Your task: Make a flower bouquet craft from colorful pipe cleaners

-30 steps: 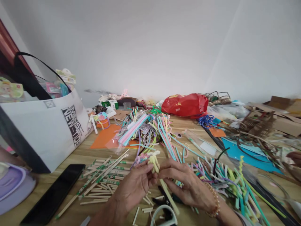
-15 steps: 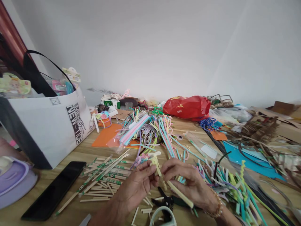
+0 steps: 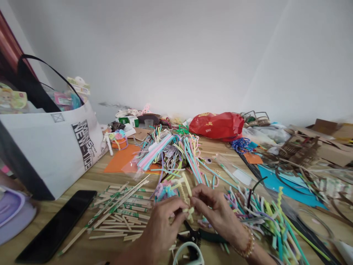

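My left hand (image 3: 162,224) and my right hand (image 3: 213,211) meet above the wooden table (image 3: 93,180), both pinched on a pale yellow pipe cleaner (image 3: 185,193) that is twisted and sticks up between the fingertips. A gold bracelet sits on my right wrist. Just beyond the fingers lies a small bundle of pink, blue and green pipe cleaners (image 3: 163,191). Black pliers (image 3: 198,235) lie under my hands.
A heap of coloured pipe cleaners (image 3: 176,151) covers the middle, with more (image 3: 264,217) at the right. Wooden sticks (image 3: 121,213) and a black phone (image 3: 56,228) lie left. A white tote bag (image 3: 52,151), red plastic bag (image 3: 217,125) and cardboard pieces (image 3: 322,147) ring the table.
The long straight end of the yellow pipe cleaner that trailed down to the right is now gone from below my right hand. My hands have shifted slightly lower and closer together.
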A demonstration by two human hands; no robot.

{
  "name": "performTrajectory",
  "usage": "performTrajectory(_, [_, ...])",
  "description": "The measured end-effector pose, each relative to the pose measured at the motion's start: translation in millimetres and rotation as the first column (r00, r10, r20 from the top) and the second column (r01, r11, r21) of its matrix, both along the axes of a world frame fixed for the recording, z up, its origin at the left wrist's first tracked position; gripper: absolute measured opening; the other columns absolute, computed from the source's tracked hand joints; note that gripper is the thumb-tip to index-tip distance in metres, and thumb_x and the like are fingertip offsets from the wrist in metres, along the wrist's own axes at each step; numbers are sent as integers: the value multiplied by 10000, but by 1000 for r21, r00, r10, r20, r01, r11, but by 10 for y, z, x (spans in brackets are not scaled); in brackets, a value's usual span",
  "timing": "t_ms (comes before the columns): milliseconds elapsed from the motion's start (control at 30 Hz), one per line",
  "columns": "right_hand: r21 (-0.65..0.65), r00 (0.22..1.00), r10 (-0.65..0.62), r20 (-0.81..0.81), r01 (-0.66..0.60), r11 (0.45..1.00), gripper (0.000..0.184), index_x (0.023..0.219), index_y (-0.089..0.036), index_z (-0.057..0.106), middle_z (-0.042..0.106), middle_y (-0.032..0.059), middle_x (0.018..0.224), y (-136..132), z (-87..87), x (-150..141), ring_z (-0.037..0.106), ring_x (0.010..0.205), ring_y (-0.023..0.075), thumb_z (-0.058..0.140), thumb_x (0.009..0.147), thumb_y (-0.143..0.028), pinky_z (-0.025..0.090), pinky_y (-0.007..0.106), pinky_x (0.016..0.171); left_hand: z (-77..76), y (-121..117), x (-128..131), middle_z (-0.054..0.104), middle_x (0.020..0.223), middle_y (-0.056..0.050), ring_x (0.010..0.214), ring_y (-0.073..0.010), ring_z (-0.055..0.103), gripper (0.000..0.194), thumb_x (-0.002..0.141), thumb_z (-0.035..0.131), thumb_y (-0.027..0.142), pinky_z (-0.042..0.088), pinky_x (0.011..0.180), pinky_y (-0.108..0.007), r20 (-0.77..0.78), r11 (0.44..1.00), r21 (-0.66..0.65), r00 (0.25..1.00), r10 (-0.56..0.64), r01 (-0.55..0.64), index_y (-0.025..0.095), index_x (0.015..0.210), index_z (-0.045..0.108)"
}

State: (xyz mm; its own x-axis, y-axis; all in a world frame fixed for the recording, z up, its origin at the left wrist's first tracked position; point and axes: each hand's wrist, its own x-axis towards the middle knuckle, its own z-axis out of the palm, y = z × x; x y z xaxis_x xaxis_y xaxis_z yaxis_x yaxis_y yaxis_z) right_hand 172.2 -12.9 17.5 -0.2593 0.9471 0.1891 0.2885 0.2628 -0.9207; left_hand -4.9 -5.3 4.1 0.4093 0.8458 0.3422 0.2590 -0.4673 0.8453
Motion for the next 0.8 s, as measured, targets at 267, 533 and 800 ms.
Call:
performTrajectory(267, [95, 976, 1, 218, -22, 995, 201, 858, -171, 631, 631, 21, 815, -22, 65, 6, 549, 750, 147, 484, 945, -277, 411, 231, 677, -90, -114, -53, 601, 1220, -159, 1115, -292, 548, 325, 833, 460, -18, 433, 938, -396, -300, 747, 665, 923, 243, 19, 143, 1064, 622])
performTrajectory(533, [-26, 994, 70, 84, -68, 997, 151, 886, -163, 649, 583, -3, 725, -60, 117, 5, 496, 655, 118, 544, 912, -269, 382, 206, 593, 66, -19, -60, 646, 805, -57, 800, -176, 608, 178, 849, 495, 25, 466, 789, -282, -141, 865, 500, 982, 126, -39, 157, 818, 610])
performTrajectory(800, [-67, 998, 42, 38, -40, 997, 188, 795, -149, 614, 517, -24, 642, -62, 86, 1, 452, 588, 99, 559, 900, -294, 356, 198, 544, 170, 44, -56, 626, 711, -35, 694, -171, 573, 88, 751, 596, 153, 425, 650, -263, 84, 984, -177, 996, 14, 1, 154, 664, 609])
